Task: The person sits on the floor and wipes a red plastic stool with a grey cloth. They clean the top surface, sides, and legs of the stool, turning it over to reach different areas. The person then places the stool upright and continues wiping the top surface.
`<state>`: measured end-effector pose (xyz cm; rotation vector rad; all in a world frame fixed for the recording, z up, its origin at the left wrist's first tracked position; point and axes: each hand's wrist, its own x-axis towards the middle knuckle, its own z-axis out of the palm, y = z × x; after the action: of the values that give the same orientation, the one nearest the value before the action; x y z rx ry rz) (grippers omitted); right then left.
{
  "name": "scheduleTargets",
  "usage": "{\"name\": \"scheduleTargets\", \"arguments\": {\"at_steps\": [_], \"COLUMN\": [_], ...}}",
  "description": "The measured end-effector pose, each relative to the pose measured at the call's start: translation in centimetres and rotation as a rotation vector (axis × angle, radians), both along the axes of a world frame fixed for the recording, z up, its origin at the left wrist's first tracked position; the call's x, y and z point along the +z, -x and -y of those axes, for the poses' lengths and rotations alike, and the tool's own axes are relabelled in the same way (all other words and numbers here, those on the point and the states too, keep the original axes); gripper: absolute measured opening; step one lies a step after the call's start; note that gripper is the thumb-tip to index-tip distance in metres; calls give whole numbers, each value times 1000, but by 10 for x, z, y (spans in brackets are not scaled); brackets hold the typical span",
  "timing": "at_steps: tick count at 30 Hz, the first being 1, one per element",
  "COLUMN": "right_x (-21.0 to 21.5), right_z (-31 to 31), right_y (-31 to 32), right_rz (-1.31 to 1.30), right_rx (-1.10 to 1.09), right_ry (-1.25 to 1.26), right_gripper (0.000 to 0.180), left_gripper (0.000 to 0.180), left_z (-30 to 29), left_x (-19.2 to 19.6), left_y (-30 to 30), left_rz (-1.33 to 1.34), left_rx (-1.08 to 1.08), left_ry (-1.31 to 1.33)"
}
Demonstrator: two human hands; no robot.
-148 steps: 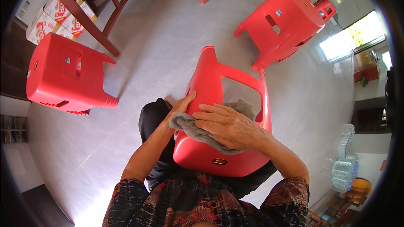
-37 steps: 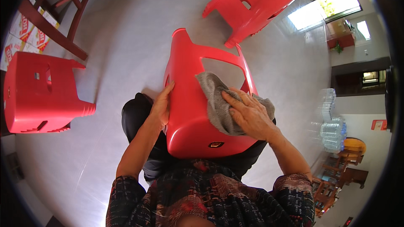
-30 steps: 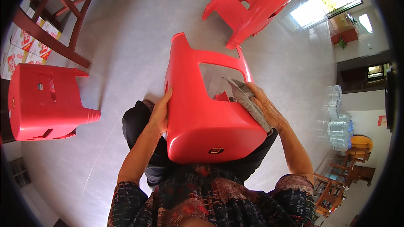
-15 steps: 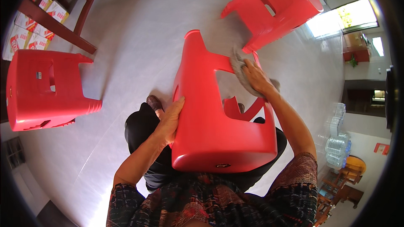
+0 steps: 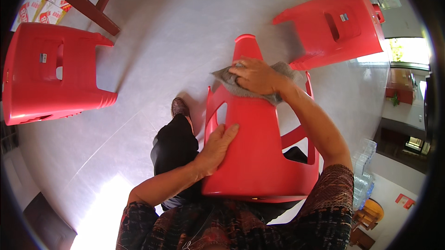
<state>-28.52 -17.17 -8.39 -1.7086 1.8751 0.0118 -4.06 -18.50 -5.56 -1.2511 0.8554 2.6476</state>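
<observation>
A red plastic stool (image 5: 259,152) lies tipped on my lap, its legs pointing away from me toward the floor. My left hand (image 5: 218,145) grips its near left edge, fingers spread over the side wall. My right hand (image 5: 257,76) presses a grey cloth (image 5: 232,83) flat against the upper part of one leg. The cloth spreads out on both sides of that hand.
Two more red plastic stools stand on the grey tiled floor: one at the left (image 5: 51,73), one at the upper right (image 5: 338,27). A dark wooden table leg (image 5: 79,2) and printed cartons (image 5: 51,6) are at the top left. Stacked water bottles (image 5: 364,166) sit at the right.
The stool has been turned and tilted on my lap. My right hand with the cloth has moved from the seat out along a leg. My left hand has shifted along the left side.
</observation>
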Motion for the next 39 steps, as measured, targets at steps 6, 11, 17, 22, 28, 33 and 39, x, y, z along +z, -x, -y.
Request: {"name": "scheduleTargets", "arguments": {"at_steps": [6, 11, 17, 22, 28, 33, 39], "right_x": [-60, -110, -144, -87, -1, 48, 129], "right_z": [45, 50, 24, 13, 4, -24, -84], "right_y": [59, 106, 127, 49, -47, -107, -183], "right_rz": [-293, -444, -425, -518, -438, 76, 278], "right_rx": [-331, -553, -157, -194, -112, -239, -290], "right_ry": [-276, -123, -104, -20, 58, 361, 639], "right_gripper": [45, 42, 37, 32, 33, 32, 33], "left_gripper": [56, 50, 49, 56, 51, 49, 39], "left_z": [2, 12, 13, 5, 2, 6, 12], "left_x": [-12, -3, -8, -8, -23, -31, -29], "left_y": [3, 2, 5, 1, 3, -1, -15], "left_rz": [-111, -112, -32, -114, -144, -215, -307], "left_rx": [-168, -174, -278, -91, -84, -16, 71], "left_ry": [3, 26, 54, -46, -120, -253, -214]}}
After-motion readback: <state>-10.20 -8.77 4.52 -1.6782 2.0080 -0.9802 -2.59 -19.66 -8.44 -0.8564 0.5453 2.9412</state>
